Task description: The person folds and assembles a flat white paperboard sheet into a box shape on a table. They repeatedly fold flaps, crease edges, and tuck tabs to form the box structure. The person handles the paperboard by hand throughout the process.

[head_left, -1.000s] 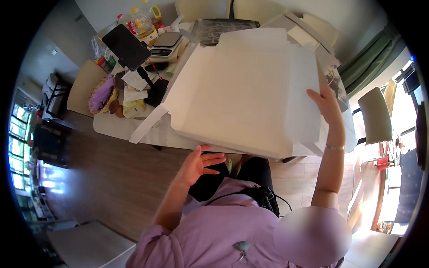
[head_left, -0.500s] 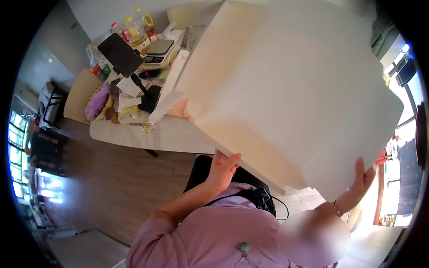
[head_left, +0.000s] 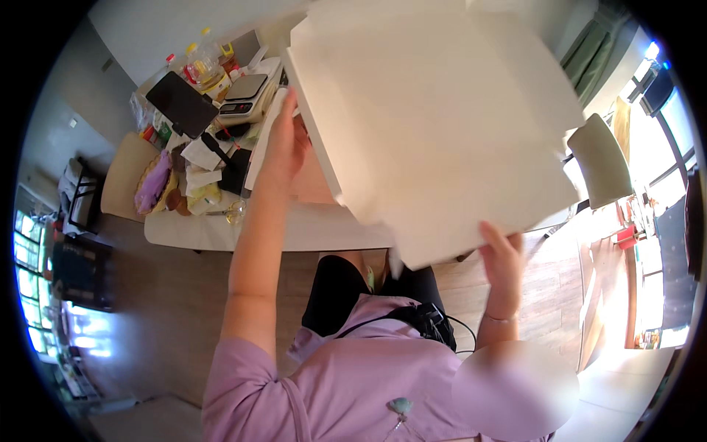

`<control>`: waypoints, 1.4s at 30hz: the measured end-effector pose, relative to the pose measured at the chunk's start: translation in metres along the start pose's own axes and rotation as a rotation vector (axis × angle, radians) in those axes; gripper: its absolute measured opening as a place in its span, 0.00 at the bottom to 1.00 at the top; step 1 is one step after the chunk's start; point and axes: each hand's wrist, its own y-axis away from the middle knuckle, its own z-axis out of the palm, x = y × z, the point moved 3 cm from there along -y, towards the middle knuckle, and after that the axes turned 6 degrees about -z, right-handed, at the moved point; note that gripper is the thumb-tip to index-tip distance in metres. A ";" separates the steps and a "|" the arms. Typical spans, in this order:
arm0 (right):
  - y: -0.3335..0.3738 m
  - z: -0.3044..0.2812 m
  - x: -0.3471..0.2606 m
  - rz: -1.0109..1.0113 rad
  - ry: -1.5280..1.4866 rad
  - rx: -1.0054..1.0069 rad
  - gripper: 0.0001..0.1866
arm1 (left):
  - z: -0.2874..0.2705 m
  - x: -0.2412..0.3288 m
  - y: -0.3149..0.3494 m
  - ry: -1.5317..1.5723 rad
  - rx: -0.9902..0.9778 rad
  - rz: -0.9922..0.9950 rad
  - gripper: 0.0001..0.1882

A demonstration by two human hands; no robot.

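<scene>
A large pale cardboard sheet [head_left: 442,125], with folded-up edges and notched corners like a box blank, is held up above the table. My left hand [head_left: 286,144] grips its folded left edge, the fingers partly hidden behind it. At the near right edge, my right hand [head_left: 504,254] pinches the board with the thumb on the face toward me and the fingers behind. Pinkish-orange paper [head_left: 313,179] shows on the table under the board's left side. The board covers much of the tabletop.
On the table [head_left: 294,230] stand a black phone on a stand [head_left: 182,104], a kitchen scale [head_left: 245,88], oil bottles [head_left: 205,66], scissors [head_left: 234,213] and a basket with purple cloth [head_left: 154,183]. Chairs stand at the left [head_left: 121,173] and right [head_left: 600,162].
The board has turned and moved up and away from me. My left hand has shifted from its near edge to its left edge, and my right hand has moved leftward with the board.
</scene>
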 end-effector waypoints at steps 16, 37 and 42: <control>-0.012 0.077 0.115 0.347 -0.165 -0.173 0.19 | -0.056 -0.118 0.177 -0.161 -0.116 -0.335 0.60; -0.028 -0.074 0.031 -0.214 1.694 0.022 0.32 | -0.095 -0.038 0.162 -1.543 0.079 0.239 0.29; -0.050 -0.106 0.046 -0.179 1.455 0.039 0.34 | -0.120 -0.055 0.157 -1.712 0.137 0.314 0.33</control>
